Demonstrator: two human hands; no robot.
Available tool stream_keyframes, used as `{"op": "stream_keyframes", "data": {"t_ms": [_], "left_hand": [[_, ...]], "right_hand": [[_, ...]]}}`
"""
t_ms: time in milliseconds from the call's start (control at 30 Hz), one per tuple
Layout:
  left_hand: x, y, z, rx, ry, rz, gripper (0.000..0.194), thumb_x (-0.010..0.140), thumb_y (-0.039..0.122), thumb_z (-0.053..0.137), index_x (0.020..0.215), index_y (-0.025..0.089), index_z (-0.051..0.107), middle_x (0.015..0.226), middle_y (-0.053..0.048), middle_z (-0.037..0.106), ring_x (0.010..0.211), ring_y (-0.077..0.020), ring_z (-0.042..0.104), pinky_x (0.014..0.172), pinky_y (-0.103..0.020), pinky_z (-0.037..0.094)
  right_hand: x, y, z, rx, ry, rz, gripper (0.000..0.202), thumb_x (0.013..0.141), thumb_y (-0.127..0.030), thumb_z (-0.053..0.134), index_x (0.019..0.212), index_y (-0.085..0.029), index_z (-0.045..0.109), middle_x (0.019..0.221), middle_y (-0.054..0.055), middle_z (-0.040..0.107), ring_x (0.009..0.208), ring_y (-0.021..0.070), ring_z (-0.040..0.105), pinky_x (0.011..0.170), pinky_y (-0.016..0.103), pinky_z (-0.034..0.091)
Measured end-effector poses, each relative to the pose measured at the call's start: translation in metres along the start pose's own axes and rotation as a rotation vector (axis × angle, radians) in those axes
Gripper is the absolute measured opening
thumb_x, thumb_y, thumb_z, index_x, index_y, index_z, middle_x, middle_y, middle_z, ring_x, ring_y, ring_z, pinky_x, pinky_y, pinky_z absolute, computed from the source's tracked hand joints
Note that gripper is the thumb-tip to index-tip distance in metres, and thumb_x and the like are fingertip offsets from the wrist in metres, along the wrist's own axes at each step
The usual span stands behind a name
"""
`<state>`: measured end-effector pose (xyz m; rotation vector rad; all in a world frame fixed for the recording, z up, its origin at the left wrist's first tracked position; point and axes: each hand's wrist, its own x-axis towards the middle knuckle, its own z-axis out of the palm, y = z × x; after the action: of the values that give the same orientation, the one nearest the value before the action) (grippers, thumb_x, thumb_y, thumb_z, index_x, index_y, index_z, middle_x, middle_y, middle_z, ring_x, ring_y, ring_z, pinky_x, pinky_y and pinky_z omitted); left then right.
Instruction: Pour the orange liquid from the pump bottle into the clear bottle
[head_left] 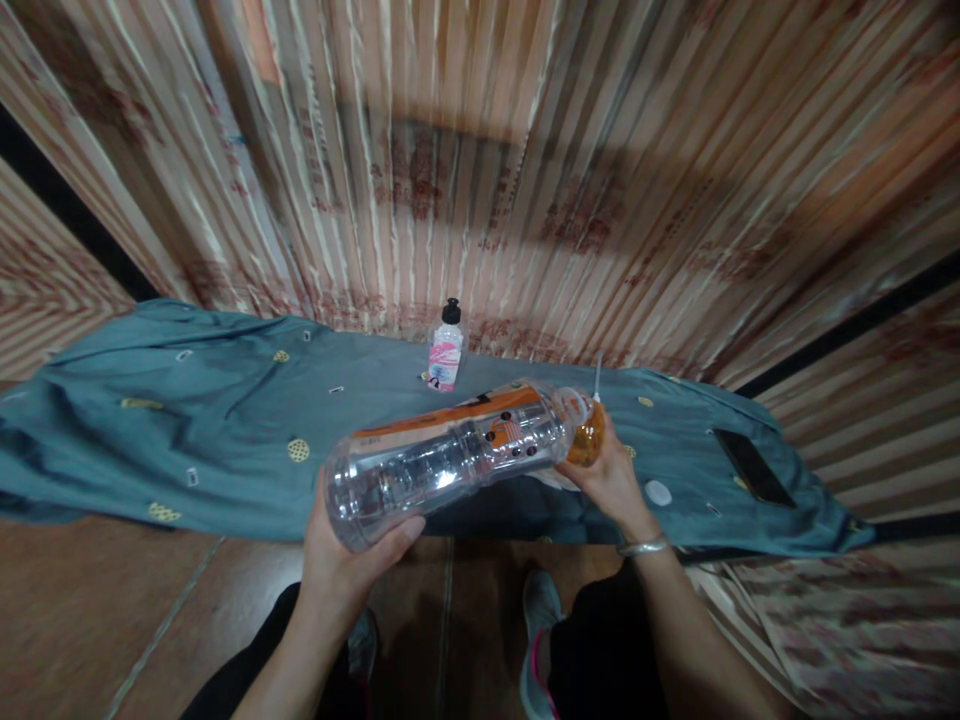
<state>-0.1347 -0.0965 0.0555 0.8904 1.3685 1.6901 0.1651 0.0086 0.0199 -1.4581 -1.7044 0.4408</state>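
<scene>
A large clear plastic bottle (450, 465) with an orange label lies almost level in the air, its base at the left and its neck at the right, slightly higher. My left hand (356, 550) is wrapped round its base end from below. At the neck end, my right hand (611, 480) is closed round a small container of amber liquid (588, 436), from which a thin pale stick or tube rises. The big bottle's neck overlaps this container, and whether the two touch is hard to tell. A round white cap (658, 492) lies on the cloth near my right wrist.
A teal patterned cloth (232, 430) covers the narrow table. Towards the back stands a small bottle (445, 355) with a black top and pink label. A dark phone (752, 467) lies at the right. Behind hangs a striped curtain (465, 200); my legs and shoes are below the front edge.
</scene>
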Motion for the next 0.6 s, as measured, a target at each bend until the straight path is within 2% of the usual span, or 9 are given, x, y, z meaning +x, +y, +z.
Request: {"op": "stream_keyframes", "data": {"t_ms": [200, 333, 467, 600], "left_hand": [[0.0000, -0.0002, -0.0007, 0.004, 0.003, -0.012, 0.084, 0.053, 0.041, 0.098, 0.124, 0.014, 0.062, 0.101, -0.007, 0.073, 0.092, -0.0256, 0.070, 0.085, -0.035, 0.058], [0.0004, -0.0002, -0.0011, 0.003, -0.011, 0.014, 0.081, 0.054, 0.041, 0.098, 0.122, 0.015, 0.063, 0.104, -0.008, 0.073, 0.095, -0.0280, 0.072, 0.087, -0.037, 0.058], [0.0007, -0.0032, -0.0025, 0.022, 0.003, 0.009, 0.082, 0.054, 0.043, 0.098, 0.122, 0.016, 0.063, 0.097, -0.006, 0.074, 0.088, -0.0266, 0.071, 0.083, -0.038, 0.058], [0.0023, -0.0076, -0.0043, 0.032, 0.000, 0.018, 0.082, 0.054, 0.046, 0.098, 0.120, 0.016, 0.061, 0.101, -0.008, 0.074, 0.091, -0.0272, 0.070, 0.087, -0.039, 0.057]], "right_hand": [[0.0002, -0.0026, -0.0009, -0.008, 0.006, -0.006, 0.095, 0.072, -0.055, 0.084, 0.151, -0.019, 0.046, 0.143, 0.016, 0.068, 0.128, 0.0364, 0.068, 0.112, 0.053, 0.053], [0.0002, -0.0018, -0.0008, -0.012, 0.009, -0.009, 0.097, 0.071, -0.055, 0.084, 0.152, -0.019, 0.045, 0.143, 0.017, 0.067, 0.131, 0.0371, 0.066, 0.114, 0.055, 0.051], [0.0001, -0.0012, -0.0005, -0.010, 0.005, -0.001, 0.097, 0.071, -0.056, 0.084, 0.151, -0.018, 0.045, 0.143, 0.018, 0.067, 0.130, 0.0375, 0.067, 0.114, 0.055, 0.051], [0.0002, -0.0011, -0.0006, -0.002, -0.003, -0.008, 0.096, 0.072, -0.054, 0.084, 0.151, -0.019, 0.045, 0.145, 0.017, 0.066, 0.133, 0.0367, 0.065, 0.116, 0.055, 0.049]]}}
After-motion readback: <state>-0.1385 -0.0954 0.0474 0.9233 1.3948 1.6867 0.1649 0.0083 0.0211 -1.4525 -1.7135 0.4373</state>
